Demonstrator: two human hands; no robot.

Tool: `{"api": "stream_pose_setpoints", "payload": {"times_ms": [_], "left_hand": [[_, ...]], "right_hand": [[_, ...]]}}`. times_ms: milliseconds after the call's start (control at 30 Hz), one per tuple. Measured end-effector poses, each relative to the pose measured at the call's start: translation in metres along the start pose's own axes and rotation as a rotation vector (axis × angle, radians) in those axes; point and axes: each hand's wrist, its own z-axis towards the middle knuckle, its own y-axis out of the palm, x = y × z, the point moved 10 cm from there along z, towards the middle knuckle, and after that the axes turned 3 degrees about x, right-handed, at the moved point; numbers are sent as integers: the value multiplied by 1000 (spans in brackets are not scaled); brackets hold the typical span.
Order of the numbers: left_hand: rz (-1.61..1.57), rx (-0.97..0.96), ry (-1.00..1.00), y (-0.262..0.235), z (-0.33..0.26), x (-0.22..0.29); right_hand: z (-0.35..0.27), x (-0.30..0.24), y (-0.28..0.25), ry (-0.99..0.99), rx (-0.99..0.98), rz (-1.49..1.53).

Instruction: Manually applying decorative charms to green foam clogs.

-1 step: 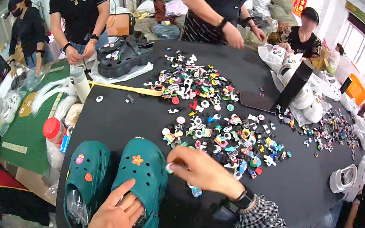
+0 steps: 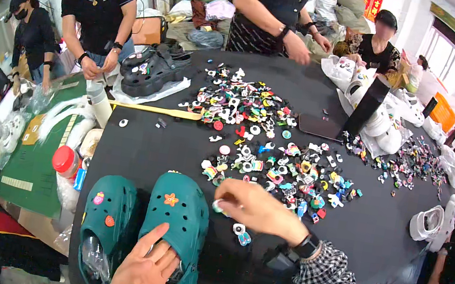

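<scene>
A dark green clog [image 2: 184, 227] stands upright on the black table, an orange starfish charm [image 2: 171, 199] on its toe. My left hand [image 2: 145, 269] grips it, fingers inside the foot opening and one digit over the top. My right hand [image 2: 247, 204] pinches a small white-and-green shoe charm [image 2: 219, 205] just right of the clog, apart from it. To the left stands the matching clog [image 2: 120, 208], with a pink-and-yellow charm and a red strawberry-like charm. Clear plastic shows inside it. Two loose charms [image 2: 241, 234] lie below my right hand.
Several charms lie in a near pile [image 2: 294, 170] and a far pile [image 2: 242, 103]. Black clogs [image 2: 152, 73] rest at the back left, beside a yellow stick [image 2: 155, 110]. White clogs [image 2: 384, 131] and a dark phone-like slab [image 2: 321, 127] are at right. Co-workers stand around the table.
My right hand has shifted slightly right, carrying the charm away from the clog's side. A co-worker's hand at the back has moved a little right. My left hand stays on the clog.
</scene>
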Motion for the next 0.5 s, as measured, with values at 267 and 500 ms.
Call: {"api": "stream_pose_setpoints", "payload": {"times_ms": [267,500], "left_hand": [[-105,-38,-23,0,5,-6],[-184,8,-2,-26,6,-12]], "right_hand": [[-15,68,-72,162,143,-323],[-21,80,-93,165,377,-760]]}}
